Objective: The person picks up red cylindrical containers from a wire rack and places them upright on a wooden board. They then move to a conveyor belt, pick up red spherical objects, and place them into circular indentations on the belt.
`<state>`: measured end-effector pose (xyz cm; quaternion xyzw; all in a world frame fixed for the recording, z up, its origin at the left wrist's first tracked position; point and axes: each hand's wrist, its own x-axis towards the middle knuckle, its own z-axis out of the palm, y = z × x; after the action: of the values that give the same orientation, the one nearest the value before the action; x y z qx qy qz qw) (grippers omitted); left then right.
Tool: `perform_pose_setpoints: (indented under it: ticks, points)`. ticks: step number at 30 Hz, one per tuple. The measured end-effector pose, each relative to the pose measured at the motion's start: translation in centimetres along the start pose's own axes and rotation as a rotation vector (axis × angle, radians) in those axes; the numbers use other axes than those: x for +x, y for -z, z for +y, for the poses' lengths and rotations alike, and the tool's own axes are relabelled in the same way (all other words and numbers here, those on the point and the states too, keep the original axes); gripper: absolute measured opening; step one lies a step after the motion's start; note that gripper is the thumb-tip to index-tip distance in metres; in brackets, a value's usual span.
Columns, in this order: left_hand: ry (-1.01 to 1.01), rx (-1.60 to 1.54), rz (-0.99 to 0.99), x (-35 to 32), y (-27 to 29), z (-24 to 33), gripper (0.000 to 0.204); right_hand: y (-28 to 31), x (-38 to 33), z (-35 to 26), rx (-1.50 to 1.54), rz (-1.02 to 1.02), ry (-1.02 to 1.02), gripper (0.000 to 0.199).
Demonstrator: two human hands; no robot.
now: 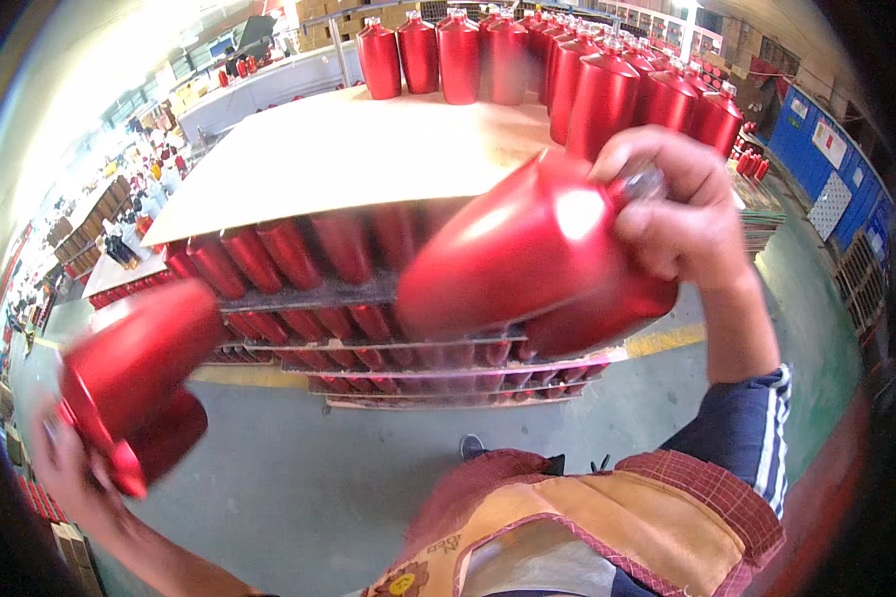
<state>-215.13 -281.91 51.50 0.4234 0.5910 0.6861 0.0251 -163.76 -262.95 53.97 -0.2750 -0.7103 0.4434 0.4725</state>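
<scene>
My right hand (682, 204) is closed round the necks of two shiny red metal bottles, one in front (513, 249) and one partly hidden behind it (607, 316). They are tilted, bottoms to the left, before the near edge of the pale board (358, 149). Off to the left, my left hand (70, 458) grips another pair of red bottles, an upper one (149, 348) and a darker lower one (169, 438), by their neck ends. Motion blurs both pairs. On the board's far and right sides stand several upright red bottles (607, 95) with narrow necks.
Below the board, stacked layers (368, 323) hold rows of more red bottles. A blue cabinet (826, 149) stands at the right. Brown cartons (90, 214) and a cluttered work area lie far left. Grey-green floor (299, 478) shows between me and the stack.
</scene>
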Motion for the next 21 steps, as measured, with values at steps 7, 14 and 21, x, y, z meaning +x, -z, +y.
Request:
perform_pose_setpoints:
  ticks: [7,14,21]
  points:
    - [-0.234,-0.225,-0.474,18.4,-22.5,6.3,0.037,3.3,4.7,-2.1,-0.124,0.180,0.138,0.034]
    - [-0.322,-0.083,-0.851,25.6,-45.1,6.0,0.018,3.7,5.7,-2.2,-0.179,0.291,0.081,0.039]
    - [-0.211,0.009,-0.983,30.0,-61.2,1.5,0.020,-0.5,6.2,-3.4,-0.225,0.501,-0.124,0.045]
